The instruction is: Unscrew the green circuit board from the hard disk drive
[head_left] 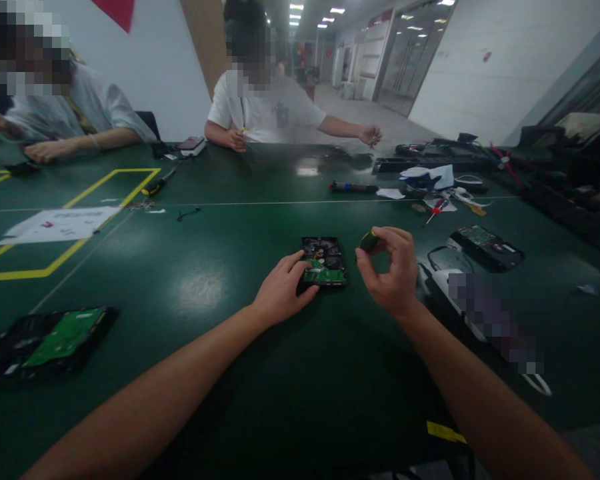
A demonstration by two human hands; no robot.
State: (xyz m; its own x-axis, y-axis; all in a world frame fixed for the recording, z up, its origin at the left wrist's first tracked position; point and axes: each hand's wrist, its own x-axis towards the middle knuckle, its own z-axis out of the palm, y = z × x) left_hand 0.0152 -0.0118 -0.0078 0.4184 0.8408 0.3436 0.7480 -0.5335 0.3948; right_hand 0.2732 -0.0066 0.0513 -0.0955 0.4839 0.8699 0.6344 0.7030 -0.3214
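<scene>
A hard drive [323, 253] lies on the green table with its green circuit board [326, 272] facing up. My left hand [286, 283] grips its left side, fingers over the board's edge and thumb along the near edge. Just right of the drive, my right hand [391, 270] pinches a black and yellow screwdriver [368, 241] by its handle between thumb and fingers. The screwdriver is tilted, and its thin shaft points down toward the drive's right edge. Whether its tip touches anything I cannot tell.
More hard drives lie at the left [65, 343] and right [486, 247]. A white corded device [460, 293], partly blurred, is beside my right forearm. Farther back are a red screwdriver [436, 211], a black cylinder tool [353, 188], another yellow screwdriver [153, 187] and paper [60, 225]. Two people sit opposite.
</scene>
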